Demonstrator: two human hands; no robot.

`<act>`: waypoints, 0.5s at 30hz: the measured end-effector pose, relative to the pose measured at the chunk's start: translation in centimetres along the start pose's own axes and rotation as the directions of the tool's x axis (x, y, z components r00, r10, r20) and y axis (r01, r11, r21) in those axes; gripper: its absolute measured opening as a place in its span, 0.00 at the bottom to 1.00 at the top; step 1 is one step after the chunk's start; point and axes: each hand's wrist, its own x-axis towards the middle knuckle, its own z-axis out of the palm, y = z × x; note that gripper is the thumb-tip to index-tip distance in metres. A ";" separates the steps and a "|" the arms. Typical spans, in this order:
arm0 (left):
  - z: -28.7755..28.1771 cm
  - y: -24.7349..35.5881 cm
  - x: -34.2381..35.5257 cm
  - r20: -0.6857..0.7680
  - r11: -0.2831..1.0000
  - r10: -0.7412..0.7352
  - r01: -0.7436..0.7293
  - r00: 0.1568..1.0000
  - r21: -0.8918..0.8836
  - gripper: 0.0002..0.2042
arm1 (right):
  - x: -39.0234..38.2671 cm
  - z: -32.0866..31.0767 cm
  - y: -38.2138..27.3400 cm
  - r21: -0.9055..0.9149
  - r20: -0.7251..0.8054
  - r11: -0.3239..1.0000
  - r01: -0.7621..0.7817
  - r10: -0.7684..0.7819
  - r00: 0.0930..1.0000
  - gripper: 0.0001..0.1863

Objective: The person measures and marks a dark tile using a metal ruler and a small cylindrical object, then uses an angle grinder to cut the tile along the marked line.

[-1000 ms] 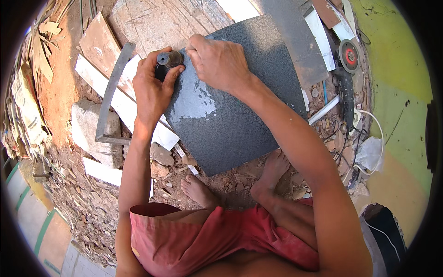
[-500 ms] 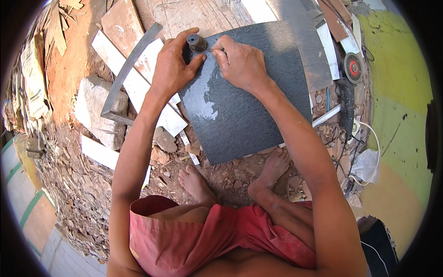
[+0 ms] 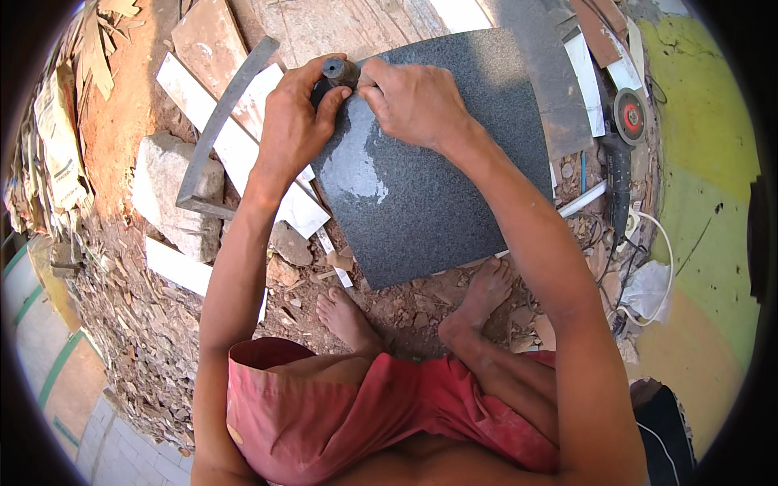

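Observation:
A dark grey stone slab (image 3: 454,194) lies in front of me, with a shiny wet patch on its left part. At its far left corner stands a short dark cylinder (image 3: 339,73) with a small hole in its top. My left hand (image 3: 296,113) curves around the cylinder, thumb on the near side and forefinger behind it. Close against the cylinder's right side, my right hand (image 3: 417,101) is closed in a pinch, its fingertips low near the slab. Whatever those fingers hold, if anything, is hidden.
A metal carpenter's square (image 3: 223,121) leans by a pale rock (image 3: 174,194) on the left, among white tile strips (image 3: 207,101). An angle grinder (image 3: 620,154) lies to the right, near a white cable (image 3: 668,267). Rubble covers the ground around my bare feet (image 3: 352,316).
The right hand has come slightly left and up, close against the cylinder. My left thumb has shifted left along with the cylinder. The view has moved a little.

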 end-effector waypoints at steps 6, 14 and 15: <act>0.0 0.0 -0.1 -0.010 0.999 -0.022 0.022 1.000 -0.043 0.17 | 0.1 -0.3 1.0 0.010 -0.036 0.998 0.059 -0.059 0.998 0.06; 0.1 -0.4 -0.1 -0.032 1.000 0.022 -0.022 0.999 0.001 0.17 | 0.1 -0.9 0.7 0.088 0.000 0.996 0.005 -0.005 1.000 0.08; 0.2 -0.4 -0.2 -0.035 0.999 0.031 -0.031 0.999 0.008 0.17 | -0.1 -1.0 0.5 0.066 0.023 0.998 -0.004 0.002 1.000 0.09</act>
